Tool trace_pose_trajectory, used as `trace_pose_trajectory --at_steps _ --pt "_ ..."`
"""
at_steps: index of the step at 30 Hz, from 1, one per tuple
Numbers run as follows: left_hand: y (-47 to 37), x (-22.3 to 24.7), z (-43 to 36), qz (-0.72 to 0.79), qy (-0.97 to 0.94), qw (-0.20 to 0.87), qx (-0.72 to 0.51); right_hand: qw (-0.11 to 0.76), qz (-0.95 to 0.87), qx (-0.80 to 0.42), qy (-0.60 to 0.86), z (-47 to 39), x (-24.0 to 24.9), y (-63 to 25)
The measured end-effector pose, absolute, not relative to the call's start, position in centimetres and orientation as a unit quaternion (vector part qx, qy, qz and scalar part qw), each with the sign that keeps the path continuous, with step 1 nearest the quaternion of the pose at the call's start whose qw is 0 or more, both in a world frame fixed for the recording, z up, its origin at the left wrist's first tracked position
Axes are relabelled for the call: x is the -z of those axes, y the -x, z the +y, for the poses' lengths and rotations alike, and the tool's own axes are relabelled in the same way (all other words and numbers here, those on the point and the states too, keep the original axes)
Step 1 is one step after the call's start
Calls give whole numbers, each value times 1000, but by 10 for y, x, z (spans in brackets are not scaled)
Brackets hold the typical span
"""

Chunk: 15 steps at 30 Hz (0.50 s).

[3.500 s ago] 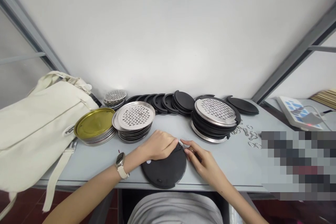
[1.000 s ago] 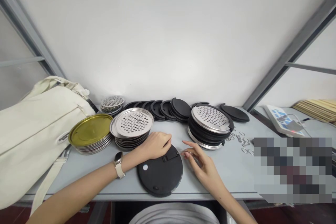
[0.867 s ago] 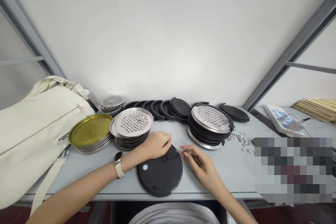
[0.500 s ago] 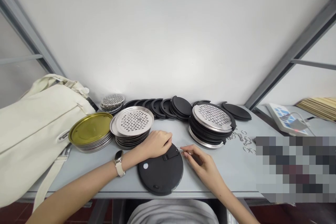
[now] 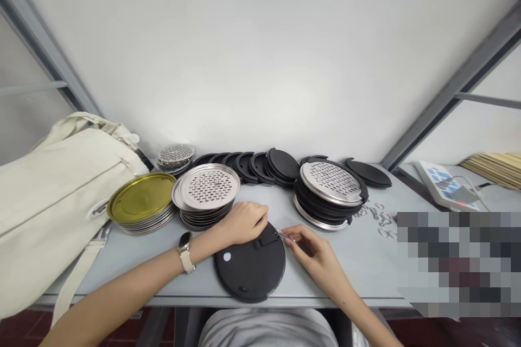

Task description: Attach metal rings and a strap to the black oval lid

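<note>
Grey counter [image 5: 366, 260] against a plain white wall, crowded with stacked discs.
Left hand [image 5: 244, 222] rests curled on the black round lid [image 5: 250, 271] at the near edge; right hand [image 5: 313, 252] pinches a small metal clip [image 5: 281, 235] at its rim. Perforated steel discs [image 5: 209, 184] and a cream bag [image 5: 61, 195] sit leftward.
</note>
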<state>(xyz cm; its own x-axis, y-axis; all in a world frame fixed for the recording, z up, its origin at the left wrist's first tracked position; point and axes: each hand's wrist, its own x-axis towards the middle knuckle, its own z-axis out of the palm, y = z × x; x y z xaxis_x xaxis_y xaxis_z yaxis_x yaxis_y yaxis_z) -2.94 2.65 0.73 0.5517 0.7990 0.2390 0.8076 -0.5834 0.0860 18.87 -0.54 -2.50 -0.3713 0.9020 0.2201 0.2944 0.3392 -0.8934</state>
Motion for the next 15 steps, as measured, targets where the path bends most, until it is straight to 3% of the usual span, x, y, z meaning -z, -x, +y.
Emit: trace_pose_trajectory --at_steps 15 --pt "29 -7 27 -460 879 22 122 331 -765 -371 409 -8 22 -188"
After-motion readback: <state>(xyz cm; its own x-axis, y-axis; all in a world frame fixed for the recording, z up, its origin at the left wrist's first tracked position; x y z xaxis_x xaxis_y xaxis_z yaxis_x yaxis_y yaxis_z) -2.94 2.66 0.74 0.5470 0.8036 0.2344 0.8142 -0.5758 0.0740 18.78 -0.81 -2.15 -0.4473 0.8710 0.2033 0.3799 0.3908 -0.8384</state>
